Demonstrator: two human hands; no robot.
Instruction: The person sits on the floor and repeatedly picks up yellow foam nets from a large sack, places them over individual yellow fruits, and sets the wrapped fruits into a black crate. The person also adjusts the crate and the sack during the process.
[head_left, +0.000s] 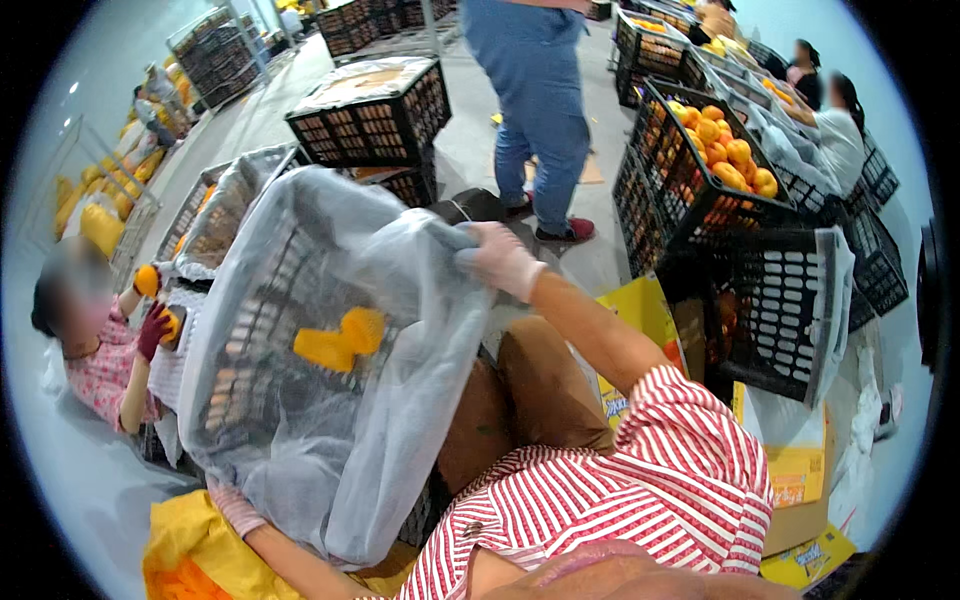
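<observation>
A black slatted plastic crate lined with clear plastic film tilts in front of me, its open mouth facing me. Two yellow foam net sleeves lie inside. My right hand, in a pale glove, grips the lined rim at the crate's far right corner. Also gloved, my left hand is against the crate's near left corner, its fingertips hidden by the film. A yellow sack with orange material in it is just below my left hand.
To the left, a person handles fruit beside another lined crate. Somebody in blue trousers stands ahead. At right are a crate of orange fruit, a tilted black crate and printed cartons.
</observation>
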